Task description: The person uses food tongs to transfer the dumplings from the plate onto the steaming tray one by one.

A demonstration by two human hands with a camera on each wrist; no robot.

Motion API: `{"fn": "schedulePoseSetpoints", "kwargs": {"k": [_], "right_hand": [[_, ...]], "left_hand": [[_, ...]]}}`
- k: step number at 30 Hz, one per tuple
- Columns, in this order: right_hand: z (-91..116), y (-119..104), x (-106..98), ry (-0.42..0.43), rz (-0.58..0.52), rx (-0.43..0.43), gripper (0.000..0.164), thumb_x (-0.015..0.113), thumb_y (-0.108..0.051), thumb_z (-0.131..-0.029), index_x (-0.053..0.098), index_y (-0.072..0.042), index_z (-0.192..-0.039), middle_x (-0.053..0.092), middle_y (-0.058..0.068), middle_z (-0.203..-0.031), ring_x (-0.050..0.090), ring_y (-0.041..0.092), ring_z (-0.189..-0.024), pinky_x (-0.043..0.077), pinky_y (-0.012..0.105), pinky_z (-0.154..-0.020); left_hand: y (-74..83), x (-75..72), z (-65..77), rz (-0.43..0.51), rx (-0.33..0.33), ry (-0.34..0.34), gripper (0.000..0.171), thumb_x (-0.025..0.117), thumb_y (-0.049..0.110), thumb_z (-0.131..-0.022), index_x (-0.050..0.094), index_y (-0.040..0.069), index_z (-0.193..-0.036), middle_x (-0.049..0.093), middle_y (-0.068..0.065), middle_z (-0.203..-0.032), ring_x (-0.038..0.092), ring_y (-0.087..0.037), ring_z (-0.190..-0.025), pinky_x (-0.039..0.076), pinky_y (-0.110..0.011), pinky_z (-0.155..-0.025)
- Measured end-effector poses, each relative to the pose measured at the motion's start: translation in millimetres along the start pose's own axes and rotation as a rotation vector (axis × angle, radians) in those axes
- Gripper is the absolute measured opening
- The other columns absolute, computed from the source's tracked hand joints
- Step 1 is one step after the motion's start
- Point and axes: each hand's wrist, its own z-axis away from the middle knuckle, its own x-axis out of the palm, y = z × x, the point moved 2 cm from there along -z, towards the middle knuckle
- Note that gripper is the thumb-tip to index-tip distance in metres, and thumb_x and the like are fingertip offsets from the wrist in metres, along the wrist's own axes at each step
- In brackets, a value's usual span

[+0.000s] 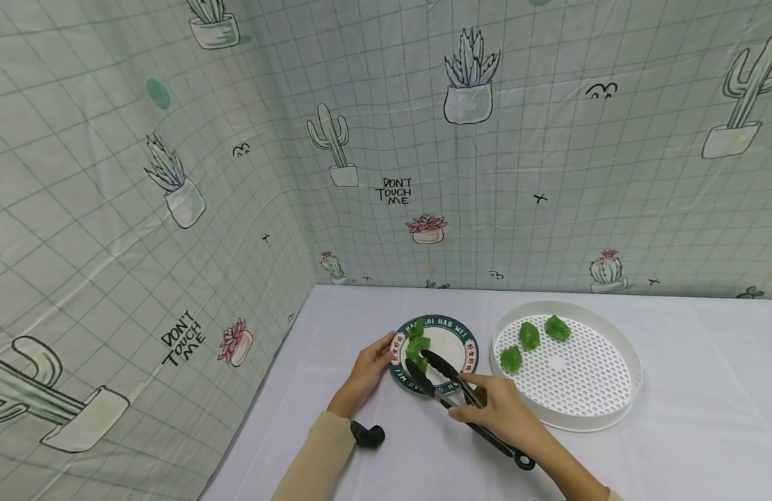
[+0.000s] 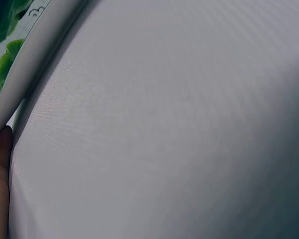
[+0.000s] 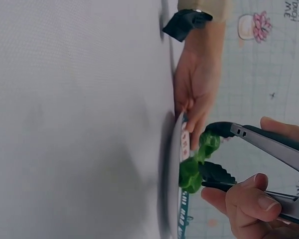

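Note:
My left hand (image 1: 367, 365) pinches the left rim of a round plate (image 1: 447, 341), white with a dark green lettered border; in the left wrist view a fingertip (image 2: 4, 144) is under the rim. Glossy, crumpled green leafy-looking pieces (image 1: 417, 330) lie on the plate's left half. With my right hand (image 1: 501, 410) I grip black-and-silver tongs (image 1: 419, 376), their tips spread around the nearest green piece (image 3: 208, 144). Whether both tips touch it I cannot tell.
Right of the plate stands a round white tray (image 1: 635, 376) with a perforated base, holding three green pieces (image 1: 529, 337). A black strapped device (image 1: 368, 435) sits by my left wrist. Patterned cloth walls (image 1: 386, 139) rise behind and left of the white table (image 1: 705, 390).

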Motion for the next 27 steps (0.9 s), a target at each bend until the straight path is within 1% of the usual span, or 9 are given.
{"fn": "schedulePoseSetpoints", "kwargs": {"k": [5,9,13,17,20,22,24,25,27], "right_hand": [[7,-3,-11,0.016,0.005,0.012,0.068,0.086,-0.024,-0.077,0.060,0.013,-0.128,0.037,-0.006,-0.057,0.031,0.004,-0.051,0.029,0.018,-0.043],[13,-4,-20,0.042,0.014,0.032,0.066,0.087,-0.026,-0.077,0.062,0.010,-0.127,0.037,-0.006,-0.058,0.030,0.005,-0.051,0.029,0.019,-0.043],[21,-5,-29,0.071,0.039,0.034,0.065,0.087,-0.028,-0.076,0.064,0.007,-0.126,0.039,-0.006,-0.059,0.033,0.005,-0.054,0.031,0.020,-0.045],[30,-5,-38,0.090,0.066,0.046,0.065,0.087,-0.031,-0.076,0.065,0.005,-0.126,0.040,-0.007,-0.061,0.036,0.006,-0.057,0.032,0.021,-0.046],[36,-4,-45,0.104,0.073,0.052,0.066,0.087,-0.032,-0.076,0.065,0.005,-0.127,0.040,-0.007,-0.061,0.038,0.006,-0.058,0.034,0.021,-0.046],[40,-3,-50,0.116,0.073,0.052,0.066,0.087,-0.030,-0.077,0.064,0.006,-0.127,0.045,-0.007,-0.062,0.042,0.005,-0.059,0.037,0.021,-0.046],[44,-1,-55,0.129,0.078,0.050,0.066,0.087,-0.030,-0.077,0.064,0.007,-0.127,0.045,-0.007,-0.061,0.042,0.005,-0.059,0.038,0.021,-0.046],[46,0,-57,0.136,0.084,0.052,0.066,0.087,-0.030,-0.077,0.064,0.006,-0.128,0.048,-0.007,-0.063,0.044,0.004,-0.061,0.040,0.021,-0.047],[50,2,-60,0.149,0.101,0.054,0.066,0.086,-0.029,-0.077,0.064,0.006,-0.127,0.049,-0.006,-0.065,0.046,0.005,-0.062,0.040,0.021,-0.048]], "left_hand": [[-0.9,1.2,-1.9,-0.008,0.010,0.001,0.048,0.049,0.002,-0.103,0.037,-0.008,-0.149,0.035,-0.023,-0.154,0.032,-0.037,-0.143,0.027,-0.048,-0.118],[-3.3,1.0,-2.8,-0.001,-0.010,0.012,0.049,0.049,0.000,-0.103,0.037,-0.007,-0.149,0.034,-0.022,-0.155,0.030,-0.036,-0.144,0.026,-0.047,-0.118],[-3.7,0.7,-2.9,0.008,-0.033,0.014,0.049,0.049,0.002,-0.103,0.037,-0.004,-0.150,0.034,-0.020,-0.156,0.029,-0.034,-0.145,0.026,-0.044,-0.119],[-1.2,0.9,-1.2,0.011,-0.026,0.006,0.049,0.048,0.001,-0.104,0.036,-0.005,-0.150,0.033,-0.020,-0.157,0.029,-0.033,-0.145,0.026,-0.042,-0.119],[0.3,0.9,0.0,0.023,-0.022,0.000,0.048,0.047,0.000,-0.104,0.036,-0.005,-0.151,0.033,-0.020,-0.157,0.030,-0.033,-0.145,0.027,-0.042,-0.118],[0.5,0.9,0.0,0.021,-0.017,-0.002,0.048,0.046,-0.001,-0.103,0.036,-0.005,-0.150,0.034,-0.021,-0.156,0.031,-0.034,-0.144,0.029,-0.041,-0.118],[0.2,0.9,-0.1,0.024,-0.021,-0.003,0.048,0.046,-0.002,-0.103,0.036,-0.005,-0.150,0.034,-0.021,-0.156,0.032,-0.033,-0.144,0.030,-0.040,-0.117],[0.1,0.9,-0.2,0.023,-0.025,-0.002,0.048,0.046,-0.002,-0.103,0.036,-0.005,-0.150,0.034,-0.021,-0.156,0.032,-0.033,-0.144,0.030,-0.040,-0.117],[-0.2,0.9,-0.5,0.019,-0.026,0.000,0.048,0.046,-0.002,-0.103,0.037,-0.005,-0.150,0.033,-0.021,-0.156,0.032,-0.033,-0.144,0.030,-0.040,-0.117]]}}
